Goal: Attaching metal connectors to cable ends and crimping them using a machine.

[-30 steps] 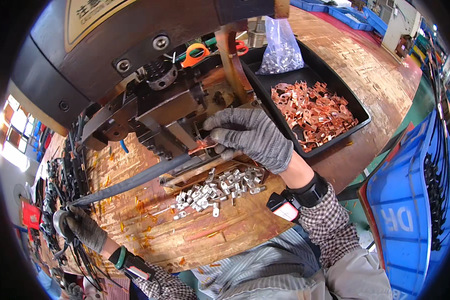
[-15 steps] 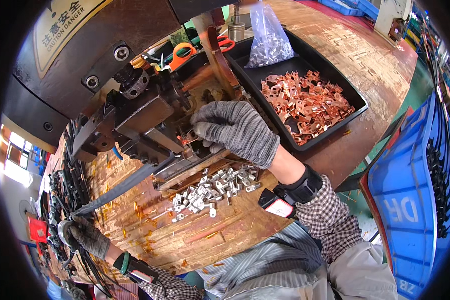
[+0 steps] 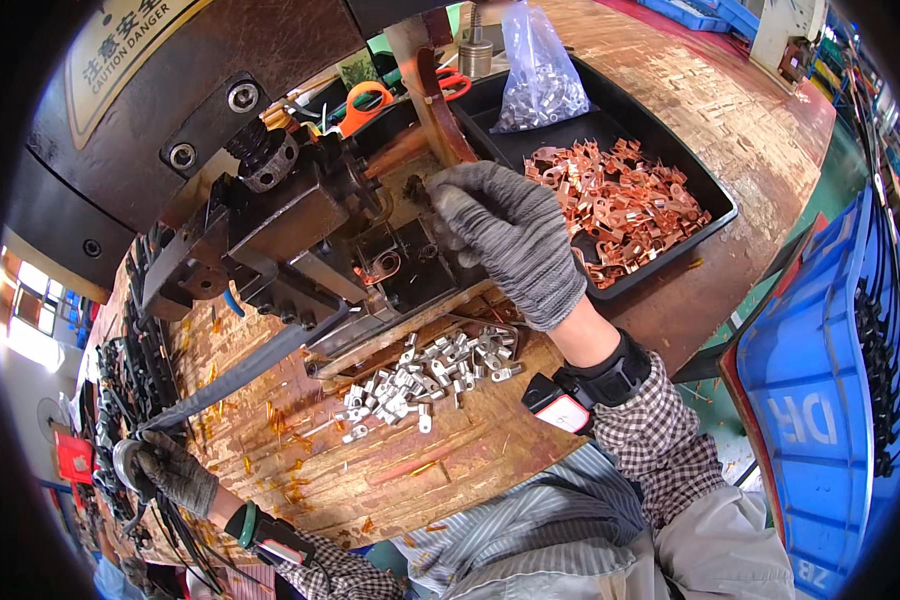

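Hovering up-right of the copper lug (image 3: 386,264) in the press (image 3: 285,212) with the nearer right hand (image 3: 520,240); bending its fingers, leaving unclear whether pinching anything. Curling the left hand (image 3: 180,472) around a grey ring (image 3: 126,465), beside the cable (image 3: 245,366) slanting lengthwise toward the press. Seeing loose copper lugs (image 3: 632,205) and bagged silver lugs (image 3: 548,100) lying in the black tray (image 3: 722,222).

Press (image 3: 280,235) at ten o'clock; terminals (image 3: 435,375) on the surface (image 3: 390,490) at six; clips (image 3: 635,205) and bag (image 3: 542,90) in tray (image 3: 610,128) at two; crate (image 3: 800,375) at four.
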Demonstrator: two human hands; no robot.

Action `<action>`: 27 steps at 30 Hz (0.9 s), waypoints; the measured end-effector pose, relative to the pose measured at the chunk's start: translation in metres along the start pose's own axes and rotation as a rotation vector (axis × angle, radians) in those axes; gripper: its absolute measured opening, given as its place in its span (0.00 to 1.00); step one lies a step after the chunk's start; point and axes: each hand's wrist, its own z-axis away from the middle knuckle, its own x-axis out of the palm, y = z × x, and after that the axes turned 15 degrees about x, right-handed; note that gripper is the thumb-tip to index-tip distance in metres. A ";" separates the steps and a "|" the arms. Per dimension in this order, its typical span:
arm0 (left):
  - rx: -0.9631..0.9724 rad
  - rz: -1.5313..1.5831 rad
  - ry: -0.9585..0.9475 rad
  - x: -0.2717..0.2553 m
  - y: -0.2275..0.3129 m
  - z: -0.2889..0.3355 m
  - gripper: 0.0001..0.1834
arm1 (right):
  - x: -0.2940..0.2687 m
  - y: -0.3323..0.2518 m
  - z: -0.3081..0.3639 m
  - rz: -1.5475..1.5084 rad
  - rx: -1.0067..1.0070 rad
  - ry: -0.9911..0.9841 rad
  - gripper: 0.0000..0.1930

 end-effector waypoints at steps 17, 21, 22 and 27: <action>-0.593 1.225 0.370 -0.033 0.006 -0.008 0.15 | -0.010 -0.006 0.010 -0.130 -0.053 0.155 0.07; -0.311 0.568 -0.178 -0.012 -0.002 0.008 0.16 | -0.013 -0.001 0.022 -0.153 -0.104 0.216 0.08; -0.278 0.500 -0.152 -0.016 -0.001 0.003 0.15 | -0.012 0.000 0.031 -0.090 -0.120 0.208 0.10; -0.258 0.485 -0.056 0.027 0.000 0.022 0.15 | -0.004 -0.007 0.074 0.036 0.159 -0.169 0.18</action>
